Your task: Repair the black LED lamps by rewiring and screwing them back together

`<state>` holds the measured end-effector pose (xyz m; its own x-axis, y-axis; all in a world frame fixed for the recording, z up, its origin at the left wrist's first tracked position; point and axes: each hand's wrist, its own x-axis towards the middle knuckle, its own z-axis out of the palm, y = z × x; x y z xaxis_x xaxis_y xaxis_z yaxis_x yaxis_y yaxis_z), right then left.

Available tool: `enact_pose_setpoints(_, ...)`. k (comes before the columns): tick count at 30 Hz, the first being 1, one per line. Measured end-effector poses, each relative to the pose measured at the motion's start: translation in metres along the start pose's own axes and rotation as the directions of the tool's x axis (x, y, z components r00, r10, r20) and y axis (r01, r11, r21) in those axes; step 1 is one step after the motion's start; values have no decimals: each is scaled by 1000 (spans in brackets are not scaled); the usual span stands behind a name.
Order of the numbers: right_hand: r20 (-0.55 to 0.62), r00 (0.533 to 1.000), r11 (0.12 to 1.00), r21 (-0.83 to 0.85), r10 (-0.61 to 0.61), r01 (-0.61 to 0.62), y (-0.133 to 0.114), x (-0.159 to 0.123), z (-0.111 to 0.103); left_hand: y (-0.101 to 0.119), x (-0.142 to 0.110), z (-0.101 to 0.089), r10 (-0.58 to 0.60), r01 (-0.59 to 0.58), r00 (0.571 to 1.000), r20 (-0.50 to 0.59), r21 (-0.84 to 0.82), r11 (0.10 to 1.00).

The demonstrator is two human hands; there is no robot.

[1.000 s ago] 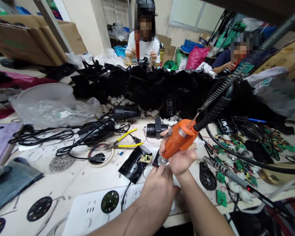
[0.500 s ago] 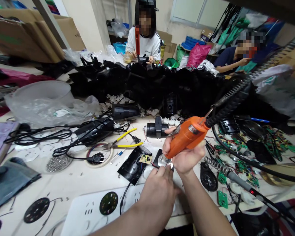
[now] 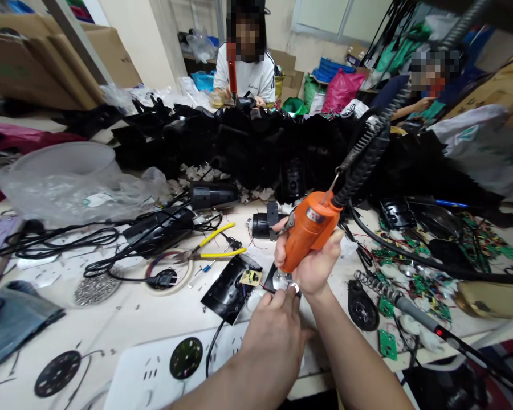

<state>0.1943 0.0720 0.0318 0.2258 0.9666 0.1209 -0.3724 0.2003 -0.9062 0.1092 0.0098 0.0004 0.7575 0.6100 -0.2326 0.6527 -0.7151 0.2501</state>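
We work with both bare hands at a crowded pale tabletop [image 3: 123,324]. Our right hand [image 3: 314,265] has its fingers wrapped around an orange driver [image 3: 310,230], tilted over the middle of the surface, its lower end at a small dark piece with silvery parts [image 3: 280,279]. Our left hand [image 3: 276,336] lies with its fingers close together at the near edge of that piece; we cannot tell whether they pinch it, as the fingertips are partly hidden.

Just left of the piece sits an open black housing [image 3: 224,290] with a tan circuit board [image 3: 251,277] at its right side. Farther left we see yellow-handled pliers [image 3: 224,254] reaching over a roll of tape [image 3: 191,279], a black plug [image 3: 165,279] and a pile of small metal bits [image 3: 96,289]. A white panel [image 3: 141,364] lies nearest us, with a dark disc [image 3: 57,373] to its left. On the right, green circuit boards [image 3: 387,344] are scattered around a grey-handled tool [image 3: 416,315].

Beyond, a heap of black parts [image 3: 248,136] spans the table. Behind it are a person in a white shirt [image 3: 250,80] and, farther right, a person in a dark top [image 3: 395,91], with cardboard boxes [image 3: 34,68], a pale column [image 3: 158,40] and a pink sack [image 3: 344,91] about the room.
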Motion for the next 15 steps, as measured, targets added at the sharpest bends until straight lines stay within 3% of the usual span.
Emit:
enact_pose_setpoints(8,14,999,999,28,-30,30,2,-3,2,1,1,-5,-2,2,1000,21,-5,1000)
enact_pose_setpoints(15,-34,990,989,52,-139,141,-37,-25,-10,-1,1,-2,43,-43,999,-16,3,999)
